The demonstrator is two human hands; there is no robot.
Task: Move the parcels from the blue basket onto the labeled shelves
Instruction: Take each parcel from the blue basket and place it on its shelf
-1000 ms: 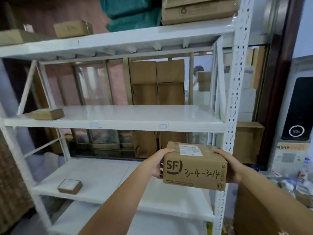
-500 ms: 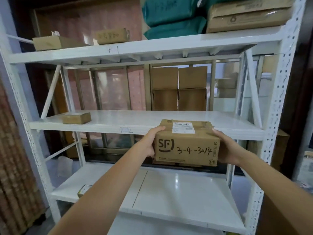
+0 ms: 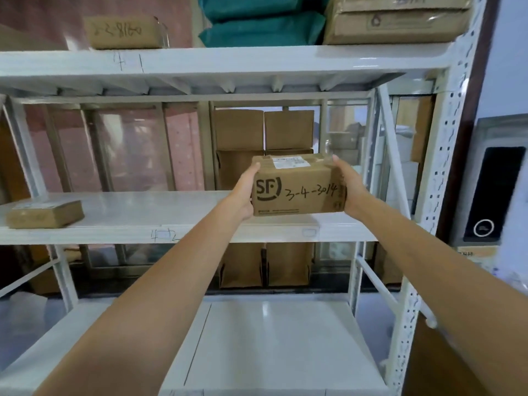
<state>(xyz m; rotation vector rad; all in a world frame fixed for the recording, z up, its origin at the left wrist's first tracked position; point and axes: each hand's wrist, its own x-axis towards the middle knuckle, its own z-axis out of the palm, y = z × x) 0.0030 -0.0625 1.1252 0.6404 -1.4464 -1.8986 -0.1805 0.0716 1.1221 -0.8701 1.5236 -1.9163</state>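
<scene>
Up goes the parcel (image 3: 297, 185) — half a second ago I had it at the front edge of the middle shelf (image 3: 171, 212), now it's raised and further in, over the right part of that shelf. My left hand (image 3: 243, 192) clamps its left end, thumb on top; my right hand (image 3: 350, 187) presses the right end, fingers curled over the top corner. Facing me: an SF logo and handwritten 3-4-3014, white label on top. I can't tell if its base touches the shelf. Shelf edge reads 4-2. Far left on it sits a small flat box (image 3: 45, 214). Above, the top shelf (image 3: 228, 62), marked 4-1, carries a cardboard box (image 3: 123, 32), teal bags (image 3: 263, 21) and a big carton (image 3: 397, 20).
</scene>
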